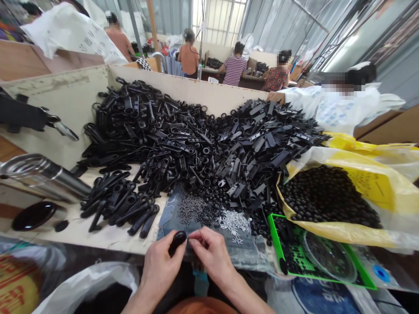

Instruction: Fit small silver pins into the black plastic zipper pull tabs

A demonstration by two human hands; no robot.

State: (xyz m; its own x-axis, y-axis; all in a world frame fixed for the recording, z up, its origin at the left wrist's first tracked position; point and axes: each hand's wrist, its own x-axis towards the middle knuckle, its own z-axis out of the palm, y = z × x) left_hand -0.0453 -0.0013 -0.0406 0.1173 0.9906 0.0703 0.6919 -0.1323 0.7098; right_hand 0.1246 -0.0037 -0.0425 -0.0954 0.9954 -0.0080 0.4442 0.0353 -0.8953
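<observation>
My left hand (159, 261) is closed around a black rounded plastic part (178, 240), whose smooth top shows between thumb and fingers. Right beside it, my right hand (212, 252) has its fingertips pinched together; whatever is in them is too small to name. Just beyond both hands, a grey mat (196, 230) bears a heap of small dark metal bits (190, 209) and a pile of short silvery pins (234, 221). Finished-looking black handle-like pieces (122, 203) lie in a loose group to the left.
Large heaps of black handle parts (150, 126) and flat black pieces (262, 131) fill the back. At right are a bag (393, 183) of black beads and a green tray (276, 244). A steel flask (62, 179) lies left. Several people work beyond the partition (183, 89).
</observation>
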